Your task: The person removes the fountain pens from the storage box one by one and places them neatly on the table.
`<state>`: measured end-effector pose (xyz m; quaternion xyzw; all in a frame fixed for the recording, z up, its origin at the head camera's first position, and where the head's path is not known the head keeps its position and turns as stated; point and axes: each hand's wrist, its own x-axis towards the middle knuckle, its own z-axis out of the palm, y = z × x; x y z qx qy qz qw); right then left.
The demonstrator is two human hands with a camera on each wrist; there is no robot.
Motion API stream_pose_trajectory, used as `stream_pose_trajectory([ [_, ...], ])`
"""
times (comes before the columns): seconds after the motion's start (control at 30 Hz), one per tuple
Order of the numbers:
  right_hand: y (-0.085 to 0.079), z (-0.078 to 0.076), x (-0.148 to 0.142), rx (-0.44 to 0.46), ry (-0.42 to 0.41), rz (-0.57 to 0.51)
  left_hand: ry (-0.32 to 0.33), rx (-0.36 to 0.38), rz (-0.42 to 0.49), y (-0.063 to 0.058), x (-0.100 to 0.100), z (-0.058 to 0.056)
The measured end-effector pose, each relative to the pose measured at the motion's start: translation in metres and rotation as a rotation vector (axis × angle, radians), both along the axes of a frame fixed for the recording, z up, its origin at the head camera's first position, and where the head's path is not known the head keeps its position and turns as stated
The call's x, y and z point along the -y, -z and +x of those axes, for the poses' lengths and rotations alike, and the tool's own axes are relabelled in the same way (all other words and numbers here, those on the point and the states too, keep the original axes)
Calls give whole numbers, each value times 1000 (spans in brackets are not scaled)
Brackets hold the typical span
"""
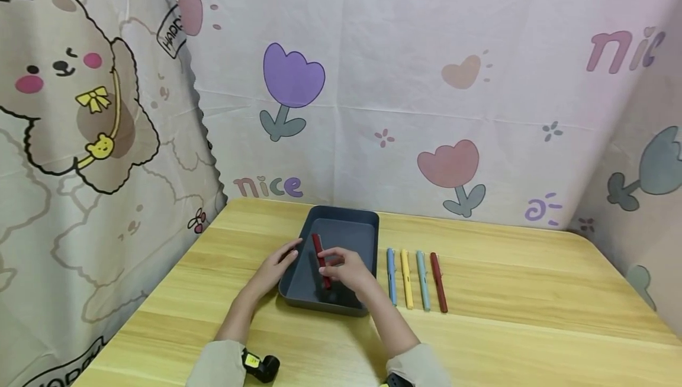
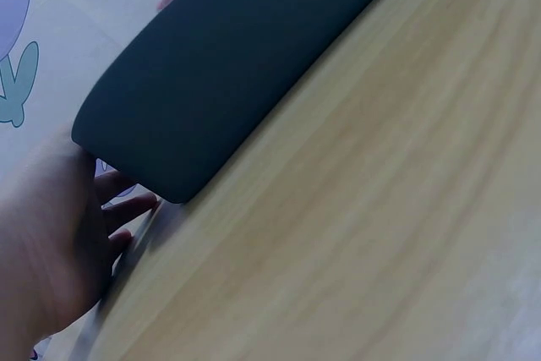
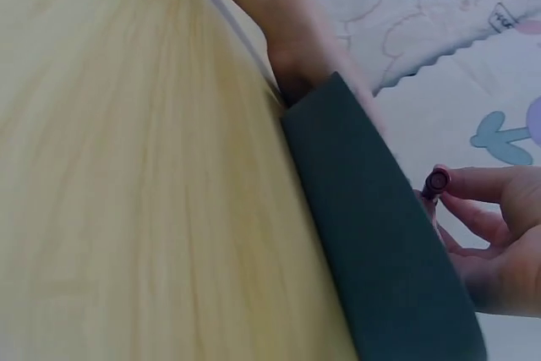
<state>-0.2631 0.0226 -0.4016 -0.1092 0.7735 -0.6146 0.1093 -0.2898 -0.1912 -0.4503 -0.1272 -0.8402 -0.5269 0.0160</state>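
Note:
A dark grey rectangular tray [image 1: 341,221] lies on the wooden table. Over its inside my right hand [image 1: 346,267] pinches a dark red pen [image 1: 318,244] between thumb and fingers; the right wrist view shows the round end of that pen [image 3: 437,182] above the tray's wall [image 3: 380,234]. My left hand [image 1: 272,270] rests against the tray's left side with fingers extended, and in the left wrist view the hand [image 2: 59,243] is beside the tray's outer wall [image 2: 194,90].
Right of the tray, a blue pen [image 1: 391,277], a yellow pen [image 1: 407,280], a light green pen [image 1: 423,280] and another dark red pen [image 1: 438,283] lie side by side on the table [image 1: 533,292]. A printed curtain [image 1: 373,91] hangs behind the table.

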Motion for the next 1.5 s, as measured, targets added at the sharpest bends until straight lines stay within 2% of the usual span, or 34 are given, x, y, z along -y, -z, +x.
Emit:
stream_pose_trajectory([
  [0.33,-16,11,-28,-50,-21,-46,25,1,22,0,2,-4],
  [0.57,-26,22,-47,-74,-8,-6,35,-2,25,0,2,-2],
  [0.83,-29,29,-66,-99,3,4,28,-14,10,-3,2,1],
  [0.93,-28,30,-72,-103,29,9,38,-5,18,-6,1,3],
  [1.03,-29,31,-78,-100,53,3,42,20,30,-16,-1,10],
  [1.1,-35,36,-81,-97,63,3,42,31,31,-24,-3,15],
  [1.2,-39,40,-86,-82,74,-6,38,15,23,-19,-3,13],
  [1.33,-31,38,-95,-76,86,-19,33,-18,16,-2,0,3],
  [1.37,-27,35,-97,-78,87,-24,31,-18,16,-2,1,2],
  [1.5,-26,38,-105,-94,81,-26,35,-17,21,-1,1,2],
])
